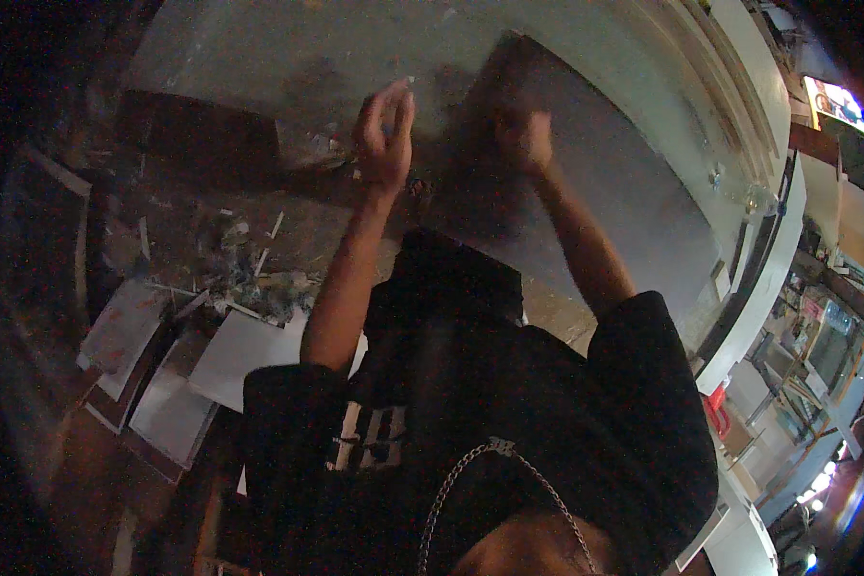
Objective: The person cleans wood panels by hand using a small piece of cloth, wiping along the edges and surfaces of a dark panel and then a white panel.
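My left hand (pixel 386 139) is raised over the grey-green work surface (pixel 374 43), its thumb and fingers curved together in a pinch. A small pale speck shows at the fingertips, too tiny to name. To the right, my right hand (pixel 530 142) is curled closed above a large dark flat board (pixel 614 163). Motion blurs its fingers, and whatever they hold is hidden. The board lies aslant on the work surface, with its far corner near the top of the view.
Scraps and thin offcut strips (pixel 259 259) litter the lower area at left. White sheets or panels (pixel 240 355) lie close to my left elbow. Long strips (pixel 715 72) curve along the right side, near a clear bottle (pixel 760 200). A lit screen (pixel 838 104) glows at far right.
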